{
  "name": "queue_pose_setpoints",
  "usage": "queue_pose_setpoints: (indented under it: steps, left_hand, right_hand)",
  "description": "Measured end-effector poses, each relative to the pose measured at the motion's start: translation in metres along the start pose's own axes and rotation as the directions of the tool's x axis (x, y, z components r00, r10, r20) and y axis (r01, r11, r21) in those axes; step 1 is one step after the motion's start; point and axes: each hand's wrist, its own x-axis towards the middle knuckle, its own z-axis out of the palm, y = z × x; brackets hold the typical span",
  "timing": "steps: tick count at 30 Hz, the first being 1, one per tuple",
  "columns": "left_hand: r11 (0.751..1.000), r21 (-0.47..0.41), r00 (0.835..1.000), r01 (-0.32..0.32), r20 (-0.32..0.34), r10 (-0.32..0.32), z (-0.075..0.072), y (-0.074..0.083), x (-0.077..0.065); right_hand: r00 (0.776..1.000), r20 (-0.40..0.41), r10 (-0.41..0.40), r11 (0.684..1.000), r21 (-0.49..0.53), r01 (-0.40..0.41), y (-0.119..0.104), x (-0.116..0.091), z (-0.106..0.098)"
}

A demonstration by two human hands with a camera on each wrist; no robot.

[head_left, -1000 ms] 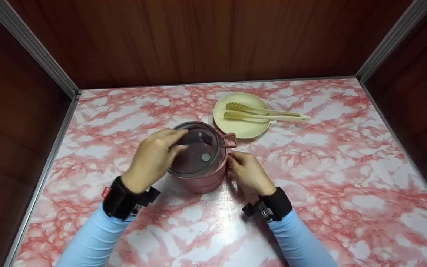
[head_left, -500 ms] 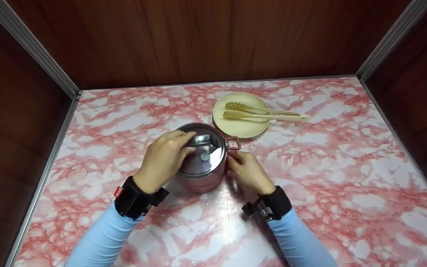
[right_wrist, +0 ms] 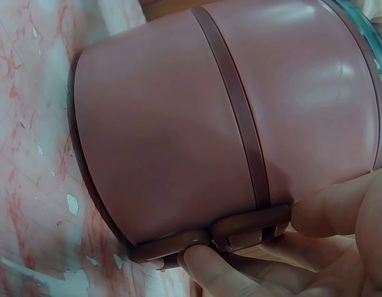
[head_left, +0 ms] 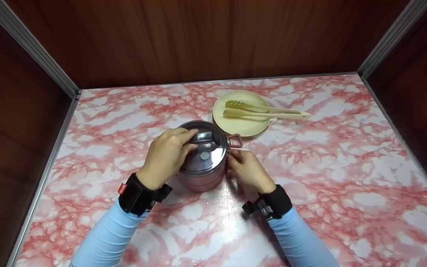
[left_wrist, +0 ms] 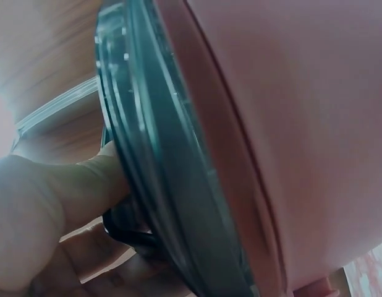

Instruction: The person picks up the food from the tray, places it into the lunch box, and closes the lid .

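A pink pot (head_left: 202, 183), made of two stacked tiers with a dark band (right_wrist: 231, 93) between them, stands upright on the table. The glass lid (head_left: 202, 163) lies level over its top. My left hand (head_left: 167, 152) grips the lid's dark handle (head_left: 203, 137) from the left, thumb and fingers around it. On the right side, my right hand (head_left: 250, 170) pinches the pot's side handles; the right wrist view shows fingertips at the upper handle (right_wrist: 250, 229) and the lower handle (right_wrist: 169, 244). A pink loop handle (head_left: 235, 141) sticks out just behind that hand.
Behind the pot and to its right, a pale yellow plate (head_left: 241, 128) carries a pair of tongs (head_left: 287, 115), whose handle end reaches past the rim. The marbled red-and-white table (head_left: 339, 167) is bounded by dark wooden panels (head_left: 213, 40) at the back and sides.
The lid, tilted and offset a second ago, has come down level onto the pot's rim. My left hand moved slightly right with it. The right hand stays at the side handles.
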Motion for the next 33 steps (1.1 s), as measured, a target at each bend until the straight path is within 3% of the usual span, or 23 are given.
queue_pose_setpoints:
  steps: [14, 19, 24, 27, 30, 33]
  left_hand:
    - [1.000, -0.011, 0.996, -0.027, -0.086, 0.026, 0.007, -0.006, -0.004]
    - [1.000, 0.006, 0.995, -0.016, -0.094, 0.016, 0.014, -0.006, -0.005]
    - [0.999, -0.025, 0.999, 0.021, -0.046, -0.022, 0.013, -0.003, -0.008]
    - [0.994, -0.093, 0.998, 0.054, -0.012, -0.056, 0.007, -0.004, -0.012]
    - [0.982, -0.158, 0.992, 0.104, -0.056, -0.114, 0.001, -0.009, -0.020]
    - [0.963, -0.222, 0.975, 0.154, -0.122, -0.184, -0.004, -0.014, -0.030]
  right_hand:
    - [1.000, -0.009, -0.008, 1.000, -0.013, 0.008, -0.002, -0.001, 0.003]
    - [0.998, -0.031, -0.047, 0.995, -0.085, 0.044, 0.002, 0.000, 0.003]
    - [0.999, -0.012, -0.036, 0.997, -0.076, 0.035, 0.004, 0.001, -0.001]
    - [1.000, 0.007, -0.007, 0.997, -0.076, 0.007, 0.004, 0.000, -0.007]
    - [1.000, -0.013, 0.002, 0.996, -0.090, -0.003, -0.001, -0.003, -0.017]
    - [0.989, -0.126, -0.077, 0.988, -0.142, 0.059, -0.012, -0.009, -0.028]
